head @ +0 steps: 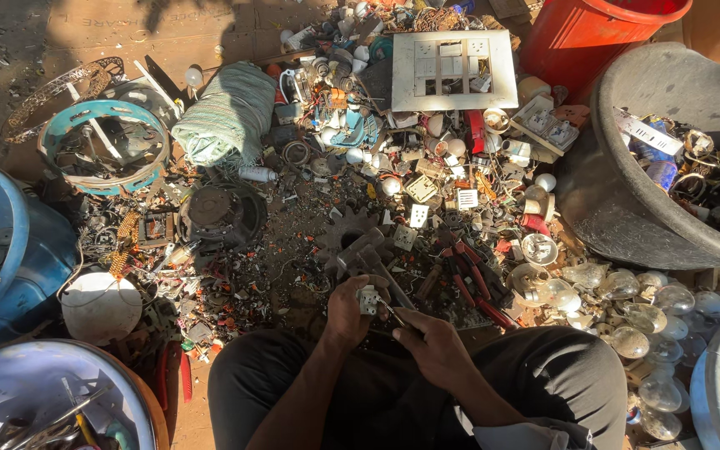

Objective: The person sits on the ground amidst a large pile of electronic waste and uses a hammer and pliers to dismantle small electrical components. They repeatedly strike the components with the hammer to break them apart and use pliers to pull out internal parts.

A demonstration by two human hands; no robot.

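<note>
The small white part [367, 299] is half covered by the left hand [346, 314]; its kind is unclear. Beside it, the thin tool [393, 314] in the right hand [435, 346] is too small to identify.

Two bare forearms, no sleeves reaching the wrists, no watch, ring or bracelet visible. Left hand [348, 312] and right hand [432, 344] ungloved, partly sunlit, partly in shadow. Dark trousers [560, 383], near black, plain cloth, loosely creased over both knees. A fold of pale grey fabric [522, 435] at the lower edge between the thighs, perhaps a shirt hem, too cropped to tell. Feet and footwear out of view.
</note>
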